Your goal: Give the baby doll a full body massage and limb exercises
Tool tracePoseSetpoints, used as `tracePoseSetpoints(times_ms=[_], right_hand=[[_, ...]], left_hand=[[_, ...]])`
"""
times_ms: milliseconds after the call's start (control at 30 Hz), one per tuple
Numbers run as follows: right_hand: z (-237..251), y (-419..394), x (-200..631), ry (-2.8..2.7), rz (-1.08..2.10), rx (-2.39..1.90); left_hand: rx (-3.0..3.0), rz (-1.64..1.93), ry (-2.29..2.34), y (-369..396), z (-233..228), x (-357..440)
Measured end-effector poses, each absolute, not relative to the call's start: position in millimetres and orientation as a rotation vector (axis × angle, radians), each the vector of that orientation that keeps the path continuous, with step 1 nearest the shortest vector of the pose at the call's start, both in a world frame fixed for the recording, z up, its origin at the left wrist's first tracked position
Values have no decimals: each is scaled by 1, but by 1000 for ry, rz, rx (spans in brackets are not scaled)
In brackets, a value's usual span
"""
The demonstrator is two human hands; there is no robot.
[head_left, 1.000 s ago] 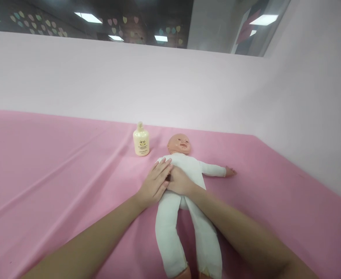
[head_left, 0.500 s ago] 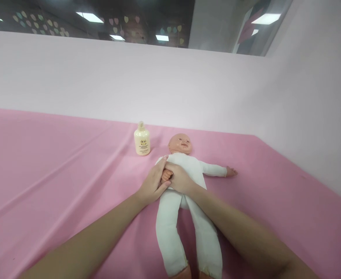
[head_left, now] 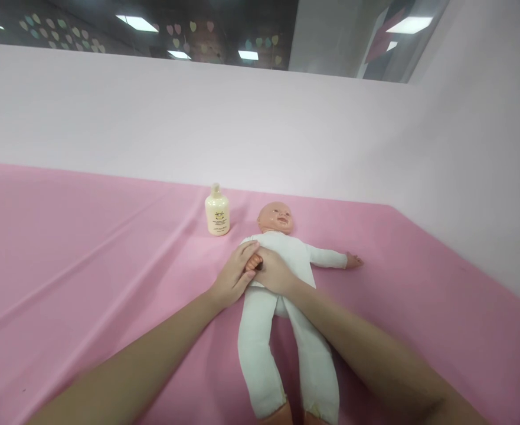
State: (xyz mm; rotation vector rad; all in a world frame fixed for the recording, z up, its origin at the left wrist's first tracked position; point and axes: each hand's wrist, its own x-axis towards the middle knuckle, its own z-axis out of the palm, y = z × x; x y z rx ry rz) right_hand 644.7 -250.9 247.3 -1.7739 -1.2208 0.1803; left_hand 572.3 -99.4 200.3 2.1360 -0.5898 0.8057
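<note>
A baby doll [head_left: 291, 255] in a white cloth body lies on its back, its head toward the wall and one arm stretched out to the right. Its other small hand [head_left: 253, 263] shows between my two hands, over the doll's belly. From the left, my left hand [head_left: 233, 276] curls around that doll hand, thumb below and fingers above. My right hand [head_left: 277, 273] is closed around the same arm from the right, its fingertips hidden. A pale yellow pump bottle [head_left: 218, 216] stands upright beyond my left hand, beside the doll's head.
A pink cloth [head_left: 109, 260] with some creases covers the table. Behind it rises a white wall [head_left: 153, 118] with a dark window [head_left: 224, 29] above, showing heart shapes and reflected lights. The wall continues along the right side.
The left hand's fingers and thumb have shifted slightly along the doll's hand. The right hand keeps its hold. The doll and bottle lie as before, with a tiny shift of the view.
</note>
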Motion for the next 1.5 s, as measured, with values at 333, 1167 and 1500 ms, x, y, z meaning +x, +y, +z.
tracePoseSetpoints(times_ms=[333,1167,1500], right_hand=[[252,-252,642,-1195,188,-1780],[252,-251,642,-1124,279,-1748],[258,-253,639,-1141,284,-1715]], left_hand=[[1849,711,-357,-99,195,573],[1890,689,-183,-99,200,572],[1825,644,-229,-100,199,571]])
